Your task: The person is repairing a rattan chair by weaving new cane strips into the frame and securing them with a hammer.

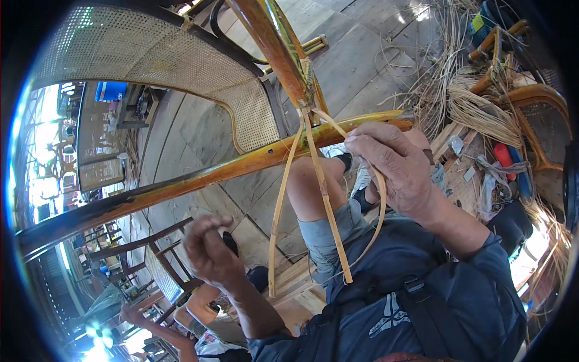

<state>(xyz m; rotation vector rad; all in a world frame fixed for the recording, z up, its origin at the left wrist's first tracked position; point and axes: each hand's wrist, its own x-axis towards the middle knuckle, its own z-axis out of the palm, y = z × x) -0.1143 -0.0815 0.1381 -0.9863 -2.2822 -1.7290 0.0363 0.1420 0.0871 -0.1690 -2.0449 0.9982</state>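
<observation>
A bamboo or rattan pole (199, 179) crosses in front of me. A thicker upright pole (274, 54) meets it at a joint (306, 111) bound with strips. My right hand (395, 166) pinches a pale rattan strip (381, 208) to the right of that joint. The strip runs from the joint to my fingers, then curves down below the hand. Two other flat strips, a left one (278, 220) and a middle one (325, 199), hang loose from the joint. My left hand (211, 253) is raised below the pole, apart from the strips, fingers loosely bent with nothing visible in them.
A chair frame with woven cane mesh (157, 51) stands at the far left. Loose fibre strips (482, 114) and curved rattan frames (537, 102) lie at the right. Wooden boards form the floor (362, 54). Another person's hand (129, 314) shows at the lower left, near a dark chair (160, 265).
</observation>
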